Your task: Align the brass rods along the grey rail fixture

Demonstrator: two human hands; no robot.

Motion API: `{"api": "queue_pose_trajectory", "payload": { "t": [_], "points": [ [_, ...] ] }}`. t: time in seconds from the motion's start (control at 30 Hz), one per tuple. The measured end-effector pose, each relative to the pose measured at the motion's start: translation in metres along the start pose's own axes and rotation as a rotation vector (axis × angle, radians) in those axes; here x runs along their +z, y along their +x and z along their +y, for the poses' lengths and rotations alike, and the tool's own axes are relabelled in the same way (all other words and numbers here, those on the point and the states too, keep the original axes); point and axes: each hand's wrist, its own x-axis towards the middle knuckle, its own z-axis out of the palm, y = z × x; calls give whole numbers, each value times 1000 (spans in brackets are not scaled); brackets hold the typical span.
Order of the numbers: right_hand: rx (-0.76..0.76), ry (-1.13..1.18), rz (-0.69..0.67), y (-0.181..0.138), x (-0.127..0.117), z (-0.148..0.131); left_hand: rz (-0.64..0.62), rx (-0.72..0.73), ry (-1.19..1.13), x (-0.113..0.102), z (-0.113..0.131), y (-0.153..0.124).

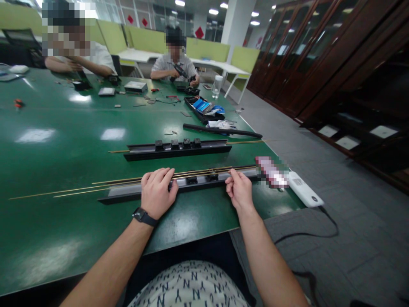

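A long black rail (123, 195) with a pale inner face lies on the table in front of me. Small dark blocks (211, 174) sit along its channel, and several thin brass-coloured rods (79, 188) run lengthwise over it, sticking out past its left end. My left hand (158, 192), with a dark watch on the wrist, is closed over the rail and rods, thumb on the near side. Its grip hides part of the blocks. Toward the rail's right end, my right hand (239, 189) pinches at the tip of a rod; the exact contact is small.
Behind lies a second black rail (179, 152) with several blocks and rods. A black strip (223, 130), tool tray (204, 111) and glass (217, 87) stand farther back. A phone (271, 172) and white device (305, 189) with a cable lie right. Two people sit across the table.
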Motion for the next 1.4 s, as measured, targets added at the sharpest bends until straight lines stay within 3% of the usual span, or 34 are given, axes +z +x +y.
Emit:
{"api": "queue_pose_trajectory", "payload": {
  "t": [0.7, 1.07, 1.4],
  "points": [
    [-11, -14, 92, 3, -3, -2, -5, -5, 1, 0, 0, -1],
    [69, -71, -49, -3, -2, -9, -12, -31, -33, 0, 1, -1],
    [42, -19, -5, -1, -1, -6, -17, -17, -16, -1, 1, 0]
  ]
}}
